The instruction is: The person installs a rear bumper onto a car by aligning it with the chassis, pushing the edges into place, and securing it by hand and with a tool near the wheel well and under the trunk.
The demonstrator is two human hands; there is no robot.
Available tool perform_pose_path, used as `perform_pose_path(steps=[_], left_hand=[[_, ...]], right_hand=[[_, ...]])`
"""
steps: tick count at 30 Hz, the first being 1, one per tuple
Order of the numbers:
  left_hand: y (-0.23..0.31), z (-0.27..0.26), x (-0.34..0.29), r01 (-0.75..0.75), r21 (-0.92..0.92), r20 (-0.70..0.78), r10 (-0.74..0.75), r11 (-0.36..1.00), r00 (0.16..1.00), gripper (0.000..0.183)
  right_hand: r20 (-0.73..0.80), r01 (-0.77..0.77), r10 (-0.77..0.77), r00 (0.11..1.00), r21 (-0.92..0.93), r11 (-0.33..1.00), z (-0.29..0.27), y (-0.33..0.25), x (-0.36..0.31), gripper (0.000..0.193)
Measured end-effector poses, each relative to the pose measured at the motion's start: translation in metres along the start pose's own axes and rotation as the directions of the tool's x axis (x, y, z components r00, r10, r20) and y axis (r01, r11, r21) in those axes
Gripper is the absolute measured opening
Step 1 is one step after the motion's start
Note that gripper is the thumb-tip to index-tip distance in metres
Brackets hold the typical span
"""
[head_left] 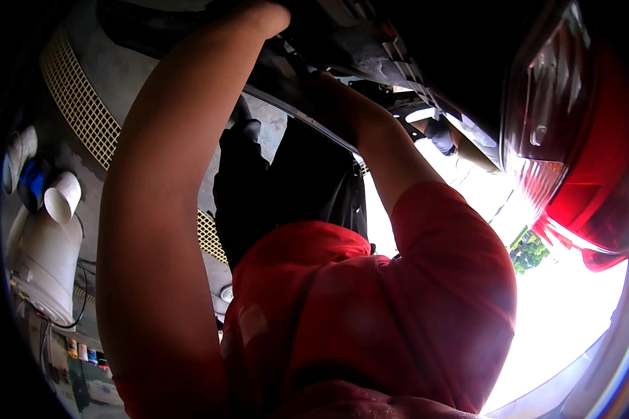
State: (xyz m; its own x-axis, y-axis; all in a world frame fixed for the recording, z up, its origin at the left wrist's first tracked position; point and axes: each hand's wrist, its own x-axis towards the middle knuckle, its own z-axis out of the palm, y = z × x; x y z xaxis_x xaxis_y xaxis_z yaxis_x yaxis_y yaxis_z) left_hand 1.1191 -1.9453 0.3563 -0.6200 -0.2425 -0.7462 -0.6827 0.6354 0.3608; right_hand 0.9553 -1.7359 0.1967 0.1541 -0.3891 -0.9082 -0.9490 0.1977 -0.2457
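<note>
My left arm reaches up to a dark car part at the top of the head view. Only the heel of my left hand [271, 17] shows there, and its fingers are hidden. My right hand [320, 79] is in deep shadow by the long dark panel [293, 108], its fingers lost in the dark. Whether either hand grips anything does not show. Above and right of my right hand lies the shadowed body of a car, with black trim and brackets [405, 108]. A clear and red car lamp [548, 91] sits at the right, beside red bodywork [601, 174].
At the left stand a large white bucket [49, 258] and a white tub [63, 195] next to a blue one [33, 183]. Yellow floor grating [80, 101] runs across the grey floor. Small cans [84, 353] line the lower left. Bright daylight fills the right.
</note>
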Motion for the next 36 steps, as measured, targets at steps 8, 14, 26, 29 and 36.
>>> perform_pose_path(steps=[8, 14, 26, 29, 36], left_hand=[[-0.012, 0.0, -0.002, -0.041, -0.083, 0.0, 0.041, 0.996, 0.999, 0.027], [-0.022, 0.005, 0.001, -0.065, -0.108, 0.019, 0.067, 0.992, 0.998, 0.027], [-0.044, 0.012, 0.006, -0.026, -0.114, 0.049, 0.032, 0.993, 0.998, 0.027], [-0.045, 0.014, 0.021, -0.036, -0.12, 0.052, 0.042, 0.992, 0.998, 0.027], [-0.033, -0.025, -0.016, 0.168, -0.401, -0.012, -0.188, 0.901, 0.982, 0.024]], right_hand=[[0.031, -0.08, 0.105, 0.994, -0.444, 0.892, 0.04, 0.029, 0.018, 0.045], [-0.006, -0.078, 0.086, 0.996, -0.502, 0.861, 0.054, 0.029, 0.031, 0.04], [-0.039, 0.142, -0.168, 0.985, 0.737, 0.66, -0.047, -0.052, -0.021, 0.037], [-0.264, 0.312, -0.171, 0.949, 0.851, 0.421, -0.071, -0.073, -0.025, 0.023], [-0.826, 0.702, -0.542, 0.152, -0.296, 0.647, -0.058, -0.067, 0.003, 0.022]])
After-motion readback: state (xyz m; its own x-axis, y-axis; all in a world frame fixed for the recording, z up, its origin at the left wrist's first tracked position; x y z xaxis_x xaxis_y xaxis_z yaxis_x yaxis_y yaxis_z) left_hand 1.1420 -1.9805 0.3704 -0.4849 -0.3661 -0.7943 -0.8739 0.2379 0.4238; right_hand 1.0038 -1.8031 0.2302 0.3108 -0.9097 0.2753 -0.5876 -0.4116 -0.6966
